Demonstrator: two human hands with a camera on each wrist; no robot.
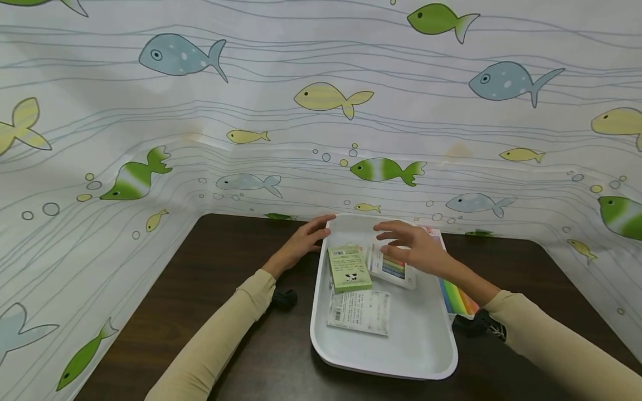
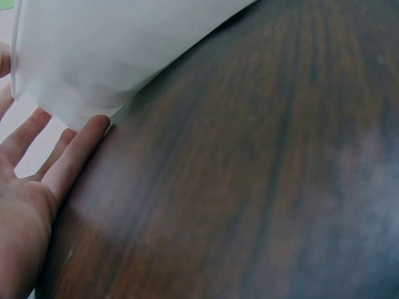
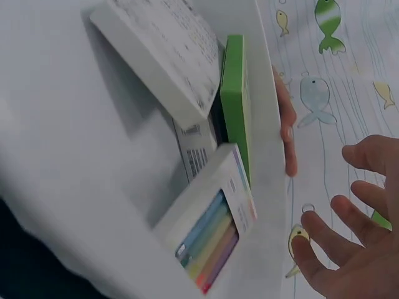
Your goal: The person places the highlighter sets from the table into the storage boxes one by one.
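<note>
A white tray (image 1: 385, 351) holds several boxes. My left hand (image 1: 299, 245) is at the tray's far left corner, its fairly straight fingers touching the outer wall; in the left wrist view the fingers (image 2: 78, 152) lie along the tray's side. Above the tray's right half hovers my right hand (image 1: 416, 249), fingers spread and apart from the boxes. Just below it in the head view lies a white box (image 1: 393, 270) with a window onto coloured sticks. Left of that is a green box (image 1: 349, 269) with a cow picture. A white printed box (image 1: 359, 312) lies nearer me.
A rainbow-coloured flat item (image 1: 458, 298) sticks out from behind the tray's right side. All stands on a dark wooden table (image 1: 165, 312). Fish-patterned sheeting (image 1: 281, 167) rises around the back and sides.
</note>
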